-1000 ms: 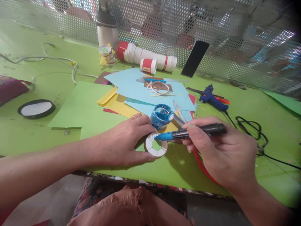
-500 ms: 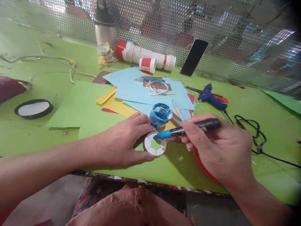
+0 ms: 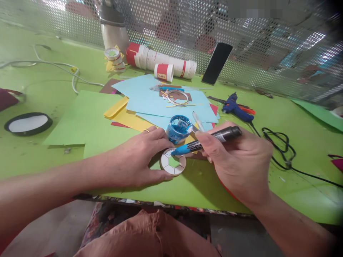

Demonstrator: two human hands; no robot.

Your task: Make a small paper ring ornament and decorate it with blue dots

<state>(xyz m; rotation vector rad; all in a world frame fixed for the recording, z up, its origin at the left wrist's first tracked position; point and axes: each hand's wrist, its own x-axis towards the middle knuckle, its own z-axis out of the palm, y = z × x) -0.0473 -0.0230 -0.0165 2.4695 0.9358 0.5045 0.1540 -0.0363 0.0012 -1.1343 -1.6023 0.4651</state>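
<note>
Green covers the desk (image 3: pixel 268 117), backed by a perforated metal screen (image 3: pixel 268 46) at 12 o'clock. Coloured paper sheets (image 3: pixel 150 100) fan out mid-desk. At 9 o'clock of the paper ring (image 3: pixel 173 163), the left hand (image 3: pixel 134 160) lies flat, fingers pinning it down. From 3 o'clock, the right hand (image 3: pixel 241 160) pinches a marker (image 3: pixel 206 142), its blue tip on the ring's rim. A blue paint pot (image 3: pixel 179 128) sits just beyond at 12 o'clock.

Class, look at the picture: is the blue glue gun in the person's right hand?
No. The right hand holds a blue-tipped marker, while the glue gun lies apart on the green table.
</note>
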